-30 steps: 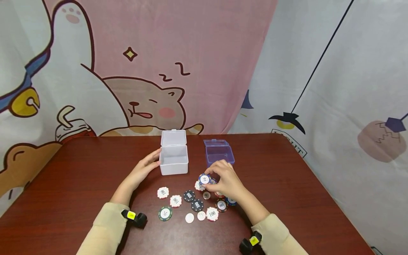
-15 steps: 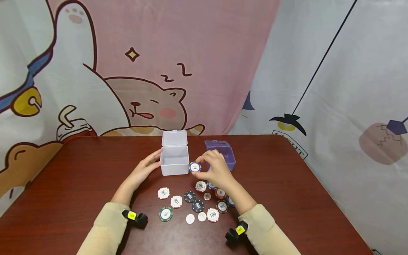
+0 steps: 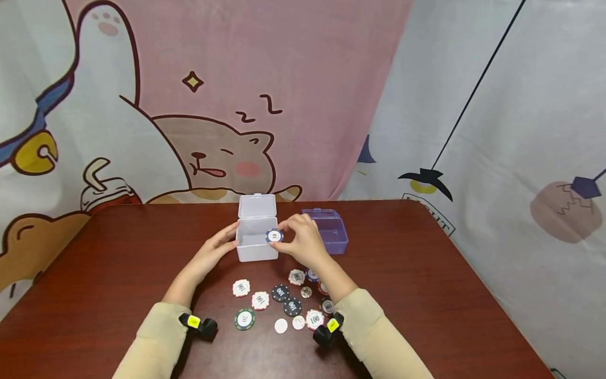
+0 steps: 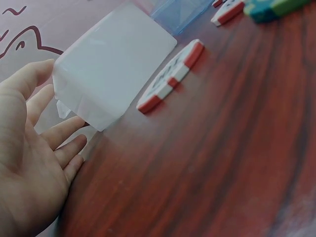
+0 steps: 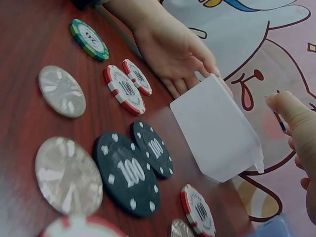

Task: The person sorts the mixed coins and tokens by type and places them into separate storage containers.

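Note:
In the head view a blue-and-white poker chip (image 3: 274, 236) is pinched between the thumb and fingers of my right hand (image 3: 303, 241), over the right front of an open white plastic box (image 3: 258, 252). My left hand (image 3: 208, 259) touches the box's left side with extended fingers. The left wrist view shows that hand (image 4: 37, 148) with its fingertips at the box's side (image 4: 111, 64). In the right wrist view only the edge of the held chip (image 5: 280, 122) shows, beside my right thumb (image 5: 291, 106).
An open blue translucent box (image 3: 333, 242) stands right of the white one. Nearer me lie white chips (image 3: 260, 300), black chips (image 3: 292, 307), a green chip (image 3: 244, 319), another blue chip (image 3: 312, 275) and silvery discs (image 3: 281, 326). My right forearm partly covers a few chips.
My right hand has carried the blue-and-white poker chip up and left, from above the scattered chips to over the white box. My left hand has stayed at the box's side.

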Action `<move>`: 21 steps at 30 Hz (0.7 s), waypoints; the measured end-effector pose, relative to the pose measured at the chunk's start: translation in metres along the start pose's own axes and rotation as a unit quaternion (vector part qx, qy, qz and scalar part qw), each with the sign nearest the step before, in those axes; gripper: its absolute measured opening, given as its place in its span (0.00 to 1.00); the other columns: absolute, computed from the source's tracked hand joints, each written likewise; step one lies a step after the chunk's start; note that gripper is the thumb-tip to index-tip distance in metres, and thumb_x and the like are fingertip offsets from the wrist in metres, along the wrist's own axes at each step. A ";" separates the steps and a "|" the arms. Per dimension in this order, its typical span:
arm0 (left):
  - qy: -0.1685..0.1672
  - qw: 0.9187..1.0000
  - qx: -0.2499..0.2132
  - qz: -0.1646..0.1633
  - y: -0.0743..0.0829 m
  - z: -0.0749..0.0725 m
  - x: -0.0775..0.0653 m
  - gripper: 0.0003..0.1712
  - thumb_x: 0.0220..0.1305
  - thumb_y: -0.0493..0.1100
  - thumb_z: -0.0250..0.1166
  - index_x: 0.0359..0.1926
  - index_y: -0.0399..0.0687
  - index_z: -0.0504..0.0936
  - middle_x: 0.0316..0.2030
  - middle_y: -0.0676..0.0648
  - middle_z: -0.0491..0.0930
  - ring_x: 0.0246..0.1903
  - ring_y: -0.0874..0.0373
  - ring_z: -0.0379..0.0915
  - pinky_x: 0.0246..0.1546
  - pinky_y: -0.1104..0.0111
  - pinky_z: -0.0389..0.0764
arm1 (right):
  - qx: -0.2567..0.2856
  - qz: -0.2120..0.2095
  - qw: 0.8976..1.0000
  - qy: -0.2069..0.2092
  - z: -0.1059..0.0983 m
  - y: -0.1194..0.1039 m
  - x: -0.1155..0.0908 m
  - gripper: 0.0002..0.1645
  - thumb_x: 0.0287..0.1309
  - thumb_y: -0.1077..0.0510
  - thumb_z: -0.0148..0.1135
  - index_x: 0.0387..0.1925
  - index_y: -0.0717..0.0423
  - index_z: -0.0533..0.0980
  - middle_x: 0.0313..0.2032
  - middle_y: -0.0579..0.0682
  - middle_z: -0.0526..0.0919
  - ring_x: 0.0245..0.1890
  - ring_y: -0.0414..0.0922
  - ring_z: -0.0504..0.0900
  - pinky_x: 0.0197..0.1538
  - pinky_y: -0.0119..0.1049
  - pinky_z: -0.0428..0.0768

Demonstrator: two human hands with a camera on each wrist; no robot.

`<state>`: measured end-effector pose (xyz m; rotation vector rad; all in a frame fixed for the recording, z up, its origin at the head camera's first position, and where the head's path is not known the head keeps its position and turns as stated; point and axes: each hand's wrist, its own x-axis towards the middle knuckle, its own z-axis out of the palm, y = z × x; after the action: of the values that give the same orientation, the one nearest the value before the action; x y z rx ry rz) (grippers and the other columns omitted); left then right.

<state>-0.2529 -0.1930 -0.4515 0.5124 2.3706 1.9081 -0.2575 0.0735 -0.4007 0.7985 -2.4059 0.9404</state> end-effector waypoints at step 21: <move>-0.005 1.000 0.001 -0.009 0.035 0.005 -0.010 0.31 0.70 0.36 0.54 0.71 0.36 0.57 0.66 0.30 0.60 0.66 0.38 0.53 0.63 0.43 0.52 | -0.054 0.072 0.995 -0.048 0.030 0.001 0.023 0.24 0.42 0.40 0.76 0.38 0.51 0.84 0.36 0.43 0.80 0.39 0.42 0.71 0.45 0.39 0.67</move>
<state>-0.2346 -0.1849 -0.4212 0.4971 2.3636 1.8905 -0.2811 0.0442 -0.4085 0.6517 -2.6031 0.8325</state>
